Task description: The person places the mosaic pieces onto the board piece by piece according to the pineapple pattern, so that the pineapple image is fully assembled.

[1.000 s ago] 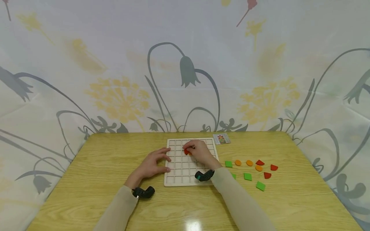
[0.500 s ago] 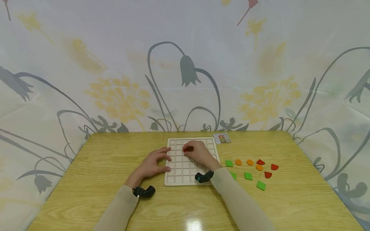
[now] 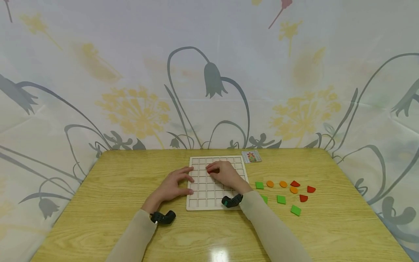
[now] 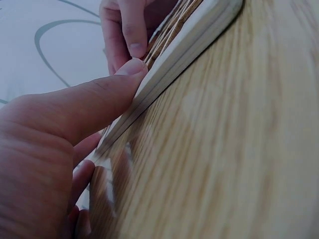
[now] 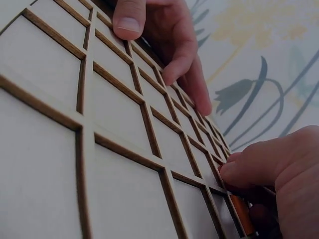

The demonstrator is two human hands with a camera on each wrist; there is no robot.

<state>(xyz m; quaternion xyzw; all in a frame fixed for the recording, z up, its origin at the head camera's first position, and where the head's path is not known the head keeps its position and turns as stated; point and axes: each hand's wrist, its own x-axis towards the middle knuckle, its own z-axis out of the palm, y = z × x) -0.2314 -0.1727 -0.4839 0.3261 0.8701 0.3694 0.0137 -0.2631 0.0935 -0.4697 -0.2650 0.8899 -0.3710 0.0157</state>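
Small flat red piece (image 3: 212, 169); mostly hidden under right hand (image 3: 226, 175).

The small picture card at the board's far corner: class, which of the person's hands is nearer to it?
Right. The right hand lies on the board, just short of the card; the left hand rests at the board's left edge, farther off.

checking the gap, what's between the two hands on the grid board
In the head view, only empty grid cells of the board lie between the left hand and right hand; no pieces there.
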